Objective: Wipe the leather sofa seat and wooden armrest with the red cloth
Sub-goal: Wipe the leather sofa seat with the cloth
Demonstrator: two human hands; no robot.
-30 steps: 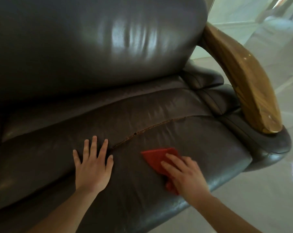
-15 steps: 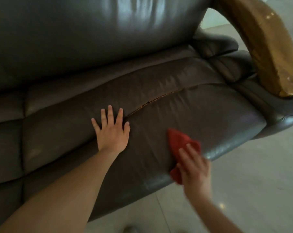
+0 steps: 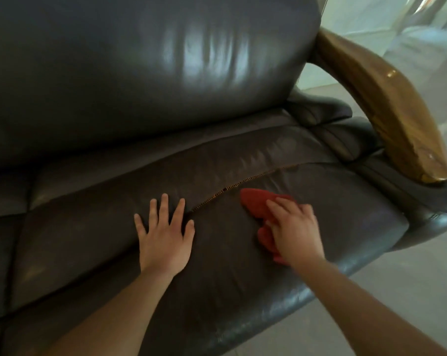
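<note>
The cloth [image 3: 259, 209] has travelled back up the seat [image 3: 345, 214] from its front edge, where it was half a second ago, to a spot just below the stitched seam [image 3: 243, 181]. That is the return half of a front-to-back stroke, so wiping of the right part of the seat is under way; the armrest [image 3: 386, 104], well off to the right, looks untouched.

The right hand [image 3: 294, 229] lies on top of the cloth, its fingers [image 3: 276, 205] loosely curled and pressing the fabric flat to the leather rather than pinching it. Red shows ahead of the fingertips and again under the heel of the hand; the hand is slightly blurred, so exactly how much cloth it gathers is unclear.

The left hand [image 3: 164, 235] has stayed put, palm down on the middle of the seat, fingers spread wide and straight, holding nothing, its fingertips just short of the seam's left end. It seems to brace the person.
</note>
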